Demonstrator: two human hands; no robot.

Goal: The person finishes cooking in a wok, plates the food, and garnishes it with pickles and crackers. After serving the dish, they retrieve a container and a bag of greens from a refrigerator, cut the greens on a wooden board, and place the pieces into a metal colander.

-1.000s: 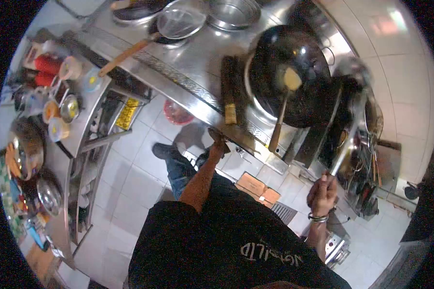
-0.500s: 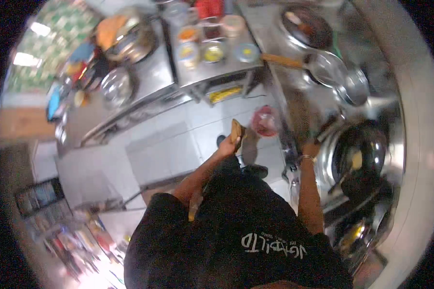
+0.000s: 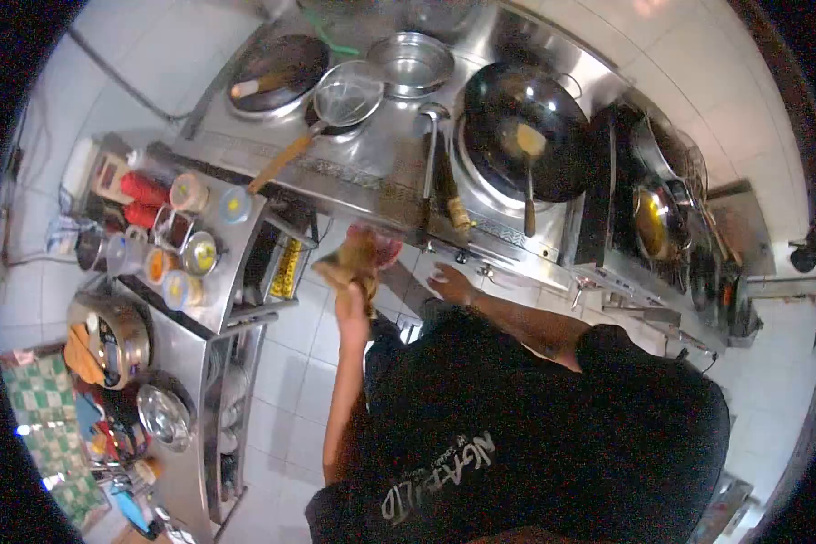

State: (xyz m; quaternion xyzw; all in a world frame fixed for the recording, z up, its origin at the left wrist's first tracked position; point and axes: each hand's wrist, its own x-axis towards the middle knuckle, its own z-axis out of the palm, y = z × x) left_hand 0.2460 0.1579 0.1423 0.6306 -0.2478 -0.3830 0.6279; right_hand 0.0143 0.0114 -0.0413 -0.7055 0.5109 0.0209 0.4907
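My left hand (image 3: 354,306) is closed around a brown cloth (image 3: 346,265), which spreads out beyond the fingers and is blurred. Partly behind the cloth, a red bin (image 3: 386,247) stands on the floor. My right hand (image 3: 451,285) is just in front of the stove's edge, fingers apart and nothing in it. Nearest to it on the stove lie a brush with a wooden handle (image 3: 455,212) and a long metal ladle (image 3: 432,145). A black wok (image 3: 553,118) sits on the burner, with a spatula (image 3: 529,181) in it.
A strainer (image 3: 348,94), a metal pan (image 3: 412,65) and a dark pan (image 3: 281,76) are on the stove (image 3: 381,163). Several seasoning containers (image 3: 161,265) stand on a steel side table (image 3: 216,306). A large pot (image 3: 109,339) and metal bowl (image 3: 164,415) are at the left.
The view has turned toward the stove. My right hand has come away from the stove top beside the wok to its front edge. My left hand still holds the cloth, nearer the stove.
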